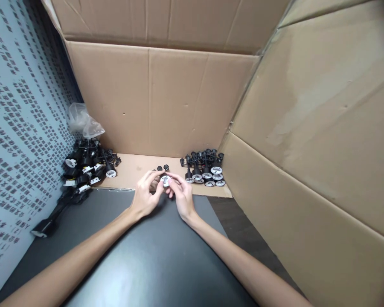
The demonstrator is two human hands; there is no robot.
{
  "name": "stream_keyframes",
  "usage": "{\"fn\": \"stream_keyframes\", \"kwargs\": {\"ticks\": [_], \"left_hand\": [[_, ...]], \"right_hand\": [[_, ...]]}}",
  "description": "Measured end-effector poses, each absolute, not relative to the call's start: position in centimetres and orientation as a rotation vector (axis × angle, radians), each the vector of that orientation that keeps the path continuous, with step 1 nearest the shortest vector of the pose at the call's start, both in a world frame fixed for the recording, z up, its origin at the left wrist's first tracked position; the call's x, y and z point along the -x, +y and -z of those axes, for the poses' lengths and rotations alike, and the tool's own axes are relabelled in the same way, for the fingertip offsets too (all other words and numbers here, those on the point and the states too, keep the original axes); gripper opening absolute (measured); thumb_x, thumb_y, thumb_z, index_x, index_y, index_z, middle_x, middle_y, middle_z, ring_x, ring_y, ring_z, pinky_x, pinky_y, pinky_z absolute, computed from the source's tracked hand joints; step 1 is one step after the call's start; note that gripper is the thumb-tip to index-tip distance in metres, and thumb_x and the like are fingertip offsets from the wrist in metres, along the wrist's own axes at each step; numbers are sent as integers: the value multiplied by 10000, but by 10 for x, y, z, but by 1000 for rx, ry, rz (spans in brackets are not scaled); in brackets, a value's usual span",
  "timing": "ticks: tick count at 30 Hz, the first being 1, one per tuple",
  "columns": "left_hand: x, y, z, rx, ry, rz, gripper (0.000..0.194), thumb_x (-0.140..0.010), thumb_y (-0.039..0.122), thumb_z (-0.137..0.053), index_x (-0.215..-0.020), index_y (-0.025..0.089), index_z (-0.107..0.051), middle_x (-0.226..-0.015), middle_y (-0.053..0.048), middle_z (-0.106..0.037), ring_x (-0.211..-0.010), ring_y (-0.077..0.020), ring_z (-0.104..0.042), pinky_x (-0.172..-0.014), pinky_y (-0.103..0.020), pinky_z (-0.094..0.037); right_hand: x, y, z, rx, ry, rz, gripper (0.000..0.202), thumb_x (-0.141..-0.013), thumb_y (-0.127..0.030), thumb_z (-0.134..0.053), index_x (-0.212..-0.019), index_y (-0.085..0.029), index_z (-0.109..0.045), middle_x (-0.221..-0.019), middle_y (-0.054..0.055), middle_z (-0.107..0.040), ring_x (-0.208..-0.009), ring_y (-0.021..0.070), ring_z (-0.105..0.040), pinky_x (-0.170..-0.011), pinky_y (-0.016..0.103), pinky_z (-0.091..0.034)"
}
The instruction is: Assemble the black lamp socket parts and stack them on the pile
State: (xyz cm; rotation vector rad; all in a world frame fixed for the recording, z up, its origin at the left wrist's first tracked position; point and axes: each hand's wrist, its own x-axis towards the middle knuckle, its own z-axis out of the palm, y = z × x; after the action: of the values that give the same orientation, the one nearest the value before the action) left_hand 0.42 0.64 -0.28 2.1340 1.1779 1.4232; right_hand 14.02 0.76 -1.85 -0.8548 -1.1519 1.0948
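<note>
A small black lamp post with a round white base (165, 181) is held between my two hands, its base turned towards me. Its dark lantern-shaped heads point away, towards the cardboard. My left hand (145, 194) is closed around its left side, thumb near the base. From the right, my right hand (183, 196) grips the same piece, thumb against the white disc. Fingers cover much of the black body.
Similar lamp posts are stacked in rows (206, 170) to the right and piled loosely (86, 164) at left. A clear plastic bag (85, 121) tops the left pile. One piece (46, 226) lies nearer me. Cardboard walls (166, 102) stand behind and at right; a printed sheet (19, 106) stands left.
</note>
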Motion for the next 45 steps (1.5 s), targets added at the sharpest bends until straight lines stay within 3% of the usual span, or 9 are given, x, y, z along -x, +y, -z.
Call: {"fn": "stream_keyframes", "kwargs": {"ticks": [5, 12, 21, 35, 41, 45], "left_hand": [[-4, 7, 1, -2154, 1154, -1463, 273, -959, 334, -489, -1165, 221, -630, -1082, -61, -605, -864, -155, -662, -763, -309, -586], [-5, 7, 2, -2204, 1124, -1451, 299, -970, 329, -477, -1202, 200, -614, -1055, -65, -595, -801, -135, -648, -752, -302, -579], [-5, 8, 2, -2300, 1178, -1441, 315, -948, 296, -500, -1231, 197, -594, -1119, -79, -604, -979, -184, -630, -891, -365, -537], [-5, 10, 2, -2230, 1172, -1422, 281, -977, 325, -466, -1163, 171, -609, -957, -53, -636, -766, -134, -624, -746, -289, -535], [-7, 6, -1, -2249, 1147, -1432, 251, -960, 313, -494, -1108, 160, -626, -921, -52, -636, -780, -142, -635, -717, -272, -536], [-7, 4, -2, -2207, 1153, -1449, 229, -946, 305, -508, -1080, 171, -637, -855, -36, -626, -754, -145, -637, -697, -276, -540]], "right_hand": [[-141, 8, 19, 814, -1209, -1113, 344, -812, -450, -649, -1057, -212, -618, -976, 68, -672, -721, 160, -599, -520, 243, -441], [-141, 9, 19, 787, -1191, -1128, 338, -808, -458, -670, -1023, -212, -579, -920, 49, -661, -757, 164, -618, -531, 233, -453], [-139, 10, 18, 784, -1127, -1124, 379, -780, -485, -703, -999, -195, -597, -895, 53, -666, -731, 153, -614, -561, 249, -491], [-138, 10, 18, 728, -1193, -1124, 365, -837, -466, -659, -1102, -218, -615, -1056, 72, -686, -828, 167, -658, -633, 268, -547], [-139, 9, 21, 749, -1172, -1099, 334, -816, -474, -685, -982, -205, -577, -879, 41, -692, -736, 159, -650, -649, 291, -540], [-140, 8, 21, 723, -1206, -1112, 313, -833, -469, -669, -969, -211, -555, -865, 29, -681, -715, 146, -634, -643, 280, -518]]}}
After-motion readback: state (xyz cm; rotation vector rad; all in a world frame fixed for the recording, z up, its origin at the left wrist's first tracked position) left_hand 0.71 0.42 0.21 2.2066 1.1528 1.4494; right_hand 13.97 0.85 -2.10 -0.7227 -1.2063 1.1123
